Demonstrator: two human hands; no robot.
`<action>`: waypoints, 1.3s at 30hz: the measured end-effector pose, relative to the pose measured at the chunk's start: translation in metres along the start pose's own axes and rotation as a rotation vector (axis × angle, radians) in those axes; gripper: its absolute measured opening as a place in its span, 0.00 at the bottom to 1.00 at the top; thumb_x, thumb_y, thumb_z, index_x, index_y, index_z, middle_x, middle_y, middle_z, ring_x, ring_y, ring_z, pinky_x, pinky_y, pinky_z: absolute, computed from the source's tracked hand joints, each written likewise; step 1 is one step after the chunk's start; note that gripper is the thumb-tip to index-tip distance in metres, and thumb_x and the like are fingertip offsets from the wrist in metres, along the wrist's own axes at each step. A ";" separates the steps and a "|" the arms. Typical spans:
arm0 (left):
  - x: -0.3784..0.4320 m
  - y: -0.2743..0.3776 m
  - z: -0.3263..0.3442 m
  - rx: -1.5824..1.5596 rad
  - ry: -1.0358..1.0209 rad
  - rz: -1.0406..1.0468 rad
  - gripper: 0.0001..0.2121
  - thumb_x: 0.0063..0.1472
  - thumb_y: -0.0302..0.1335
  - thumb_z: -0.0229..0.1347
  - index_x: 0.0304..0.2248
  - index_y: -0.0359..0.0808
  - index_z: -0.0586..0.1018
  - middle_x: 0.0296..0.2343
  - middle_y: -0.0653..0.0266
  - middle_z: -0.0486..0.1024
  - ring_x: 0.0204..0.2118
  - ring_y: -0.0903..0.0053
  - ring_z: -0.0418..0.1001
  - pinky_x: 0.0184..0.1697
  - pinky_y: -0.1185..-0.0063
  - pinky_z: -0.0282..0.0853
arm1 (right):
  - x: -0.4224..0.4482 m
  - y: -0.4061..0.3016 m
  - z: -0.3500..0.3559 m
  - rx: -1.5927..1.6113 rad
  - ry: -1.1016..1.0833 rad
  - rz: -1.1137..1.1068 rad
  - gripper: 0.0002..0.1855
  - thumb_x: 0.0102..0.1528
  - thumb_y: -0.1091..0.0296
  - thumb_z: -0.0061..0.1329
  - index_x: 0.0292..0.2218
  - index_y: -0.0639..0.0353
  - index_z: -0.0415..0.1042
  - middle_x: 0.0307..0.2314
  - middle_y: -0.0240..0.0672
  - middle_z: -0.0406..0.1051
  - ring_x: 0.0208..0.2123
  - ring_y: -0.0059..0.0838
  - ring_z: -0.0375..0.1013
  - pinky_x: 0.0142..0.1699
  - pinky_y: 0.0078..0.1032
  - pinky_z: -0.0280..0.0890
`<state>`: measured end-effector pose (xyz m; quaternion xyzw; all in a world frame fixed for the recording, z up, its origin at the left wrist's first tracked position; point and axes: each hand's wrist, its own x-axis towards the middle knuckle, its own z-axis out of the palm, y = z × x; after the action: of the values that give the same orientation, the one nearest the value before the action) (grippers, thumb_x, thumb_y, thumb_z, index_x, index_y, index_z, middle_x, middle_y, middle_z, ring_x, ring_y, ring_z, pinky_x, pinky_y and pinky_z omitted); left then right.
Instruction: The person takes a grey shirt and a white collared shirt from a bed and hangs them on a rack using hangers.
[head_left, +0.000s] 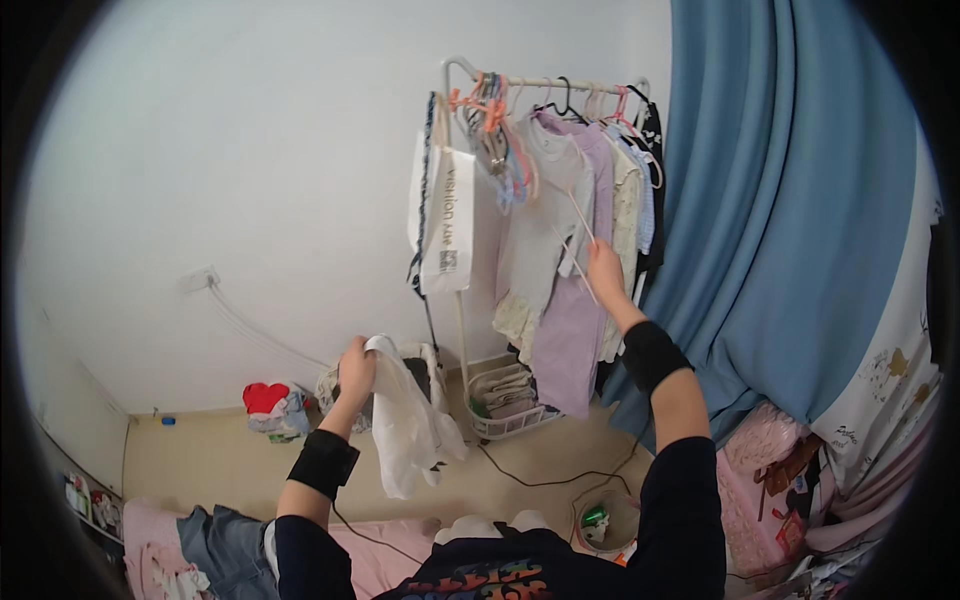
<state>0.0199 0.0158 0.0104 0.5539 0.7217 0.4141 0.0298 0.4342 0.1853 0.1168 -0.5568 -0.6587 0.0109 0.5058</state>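
Note:
My left hand (357, 372) grips a white garment (401, 427), which hangs down in loose folds over the floor. My right hand (606, 271), raised at the right, is closed on a thin pink clothes hanger (576, 259), partly blurred, in front of the hanging clothes. Behind it stands a white clothes rack (525, 81). A grey long-sleeved top (544, 202), lilac clothing (574, 330) and other garments hang from it. A bunch of empty hangers (495, 142) is gathered towards the rack's left end.
A white bag (448, 217) hangs at the rack's left. Below are a white basket of folded clothes (499, 424), a clothes pile (276, 412) and a dark cable (525, 481). A bin (609, 525) stands near my body; blue curtains (810, 187) hang at right. Jeans (225, 551) lie lower left.

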 end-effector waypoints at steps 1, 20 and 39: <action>-0.004 -0.006 0.000 -0.009 0.005 -0.032 0.10 0.51 0.29 0.45 0.32 0.32 0.70 0.28 0.47 0.71 0.34 0.55 0.68 0.37 0.68 0.62 | -0.027 0.009 0.002 0.027 -0.017 0.004 0.11 0.53 0.64 0.34 0.31 0.63 0.64 0.25 0.53 0.67 0.30 0.53 0.66 0.33 0.41 0.60; -0.036 -0.112 -0.097 0.285 0.113 -0.140 0.13 0.48 0.37 0.48 0.24 0.35 0.76 0.21 0.52 0.72 0.26 0.58 0.70 0.30 0.67 0.65 | -0.229 -0.084 -0.061 0.352 -0.759 -0.244 0.07 0.50 0.73 0.43 0.22 0.67 0.68 0.10 0.27 0.60 0.12 0.09 0.53 0.16 0.13 0.47; -0.040 -0.059 -0.174 0.524 0.266 -0.148 0.10 0.50 0.33 0.46 0.27 0.37 0.75 0.25 0.60 0.72 0.27 0.62 0.70 0.29 0.69 0.65 | -0.196 -0.140 0.141 0.744 -0.793 -0.522 0.11 0.50 0.67 0.46 0.22 0.65 0.68 0.08 0.33 0.57 0.10 0.17 0.52 0.15 0.20 0.47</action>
<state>-0.0973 -0.1178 0.0704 0.4296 0.8398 0.2796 -0.1787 0.2114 0.0631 0.0009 -0.1158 -0.8639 0.3231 0.3685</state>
